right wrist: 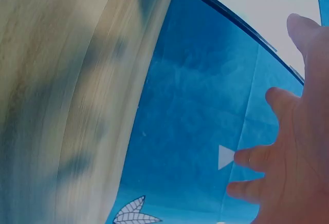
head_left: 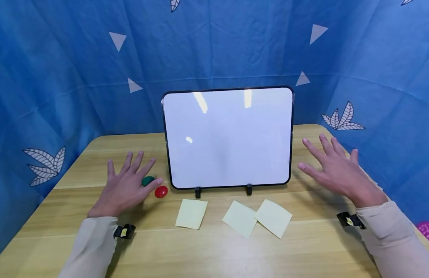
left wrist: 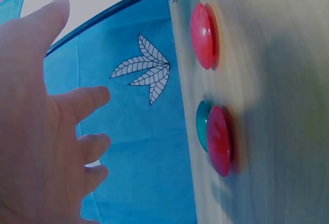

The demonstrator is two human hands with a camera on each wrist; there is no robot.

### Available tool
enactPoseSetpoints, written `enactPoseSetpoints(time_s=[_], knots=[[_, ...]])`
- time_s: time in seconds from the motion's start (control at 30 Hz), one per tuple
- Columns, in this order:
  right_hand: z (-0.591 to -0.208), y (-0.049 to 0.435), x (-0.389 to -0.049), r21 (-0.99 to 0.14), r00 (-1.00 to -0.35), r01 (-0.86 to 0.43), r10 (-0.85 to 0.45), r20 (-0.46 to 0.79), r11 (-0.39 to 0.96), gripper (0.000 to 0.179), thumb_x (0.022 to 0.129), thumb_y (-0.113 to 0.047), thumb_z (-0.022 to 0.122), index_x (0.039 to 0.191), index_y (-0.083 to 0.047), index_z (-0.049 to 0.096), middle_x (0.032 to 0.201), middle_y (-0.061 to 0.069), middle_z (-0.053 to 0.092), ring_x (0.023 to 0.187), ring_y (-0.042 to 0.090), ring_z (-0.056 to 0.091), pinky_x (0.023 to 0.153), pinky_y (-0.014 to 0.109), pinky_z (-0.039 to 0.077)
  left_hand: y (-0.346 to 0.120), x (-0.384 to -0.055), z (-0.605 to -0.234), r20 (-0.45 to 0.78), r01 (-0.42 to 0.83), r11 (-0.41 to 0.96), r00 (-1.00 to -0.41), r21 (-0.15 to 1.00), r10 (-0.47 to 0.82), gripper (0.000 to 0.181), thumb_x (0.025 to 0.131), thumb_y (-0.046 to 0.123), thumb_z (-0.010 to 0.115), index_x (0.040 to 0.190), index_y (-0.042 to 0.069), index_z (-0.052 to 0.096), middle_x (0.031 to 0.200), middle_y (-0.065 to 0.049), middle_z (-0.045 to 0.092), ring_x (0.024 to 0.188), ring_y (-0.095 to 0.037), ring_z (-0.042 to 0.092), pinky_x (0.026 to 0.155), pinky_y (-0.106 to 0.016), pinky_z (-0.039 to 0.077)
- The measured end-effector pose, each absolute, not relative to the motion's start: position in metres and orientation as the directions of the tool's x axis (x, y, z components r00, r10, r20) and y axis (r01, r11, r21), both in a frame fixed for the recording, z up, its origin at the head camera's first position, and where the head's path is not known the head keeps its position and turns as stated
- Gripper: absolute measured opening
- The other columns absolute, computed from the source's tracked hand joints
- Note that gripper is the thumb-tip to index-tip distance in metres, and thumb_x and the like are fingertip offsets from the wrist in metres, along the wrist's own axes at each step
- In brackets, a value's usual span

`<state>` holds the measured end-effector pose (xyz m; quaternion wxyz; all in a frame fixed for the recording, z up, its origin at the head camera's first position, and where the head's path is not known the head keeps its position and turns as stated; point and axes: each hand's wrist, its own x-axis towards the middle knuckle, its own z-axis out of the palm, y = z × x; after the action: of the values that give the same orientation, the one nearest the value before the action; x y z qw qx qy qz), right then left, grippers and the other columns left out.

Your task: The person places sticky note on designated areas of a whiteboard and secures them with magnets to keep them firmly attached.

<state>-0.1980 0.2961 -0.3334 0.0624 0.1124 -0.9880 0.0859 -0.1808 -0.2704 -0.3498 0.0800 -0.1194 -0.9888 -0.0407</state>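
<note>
My left hand (head_left: 125,189) hovers over the table's left side with its fingers spread and straight, holding nothing. By its thumb lie a glossy red disc (head_left: 161,192) and a green disc (head_left: 147,180). A second red disc (left wrist: 219,141) shows in the left wrist view beside the green one; in the head view the hand hides it. On the right, my right hand (head_left: 343,173) is raised above the tabletop, fingers apart, with nothing in it. Between the hands a white board (head_left: 228,139) with a black frame stands upright on small black feet.
Three pale yellow paper notes lie before the board: a left note (head_left: 191,214), a middle note (head_left: 240,218) and a right note (head_left: 274,218); the latter two touch or overlap. A blue patterned cloth (head_left: 214,46) hangs behind the wooden table (head_left: 214,255).
</note>
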Motion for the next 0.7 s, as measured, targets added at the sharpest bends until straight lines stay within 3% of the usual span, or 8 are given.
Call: enactPoseSetpoints(time_s=[0.3,0.5,0.7], knots=[[-0.334,0.293,-0.195,-0.147,-0.955,-0.266,-0.24,0.175,0.953,0.081,0.096,-0.066,0.046,0.162,-0.032,0.011,0.165,0.023,0.006,0.149,0.049,0.0,0.096,0.086,-0.004,-0.266,-0.178,-0.347,0.168,0.25,0.967,-0.956,0.052,0.239,0.084,0.094,0.074,0.037,0.156,0.018,0.038,0.164,-0.021,0.013,0.15,-0.046,0.004,0.104,-0.072,-0.019],[-0.333,0.288,-0.193,-0.145,-0.949,-0.283,-0.256,0.183,0.948,0.08,0.097,-0.065,0.047,0.162,-0.031,0.014,0.163,0.026,0.014,0.146,0.052,0.012,0.1,0.083,0.0,-0.263,-0.179,-0.345,0.16,0.274,0.958,-0.953,0.083,0.258,0.084,0.094,0.074,0.039,0.154,0.015,0.042,0.163,-0.021,0.018,0.149,-0.047,0.01,0.107,-0.075,-0.011],[-0.332,0.284,-0.192,-0.132,-0.933,-0.317,-0.283,0.223,0.939,0.077,0.098,-0.062,0.048,0.161,-0.023,0.025,0.155,0.029,0.031,0.136,0.055,0.031,0.105,0.074,0.018,-0.261,-0.18,-0.347,0.147,0.275,0.955,-0.955,0.113,0.258,0.083,0.093,0.074,0.04,0.146,0.011,0.052,0.158,-0.022,0.032,0.144,-0.047,0.027,0.107,-0.078,0.001]])
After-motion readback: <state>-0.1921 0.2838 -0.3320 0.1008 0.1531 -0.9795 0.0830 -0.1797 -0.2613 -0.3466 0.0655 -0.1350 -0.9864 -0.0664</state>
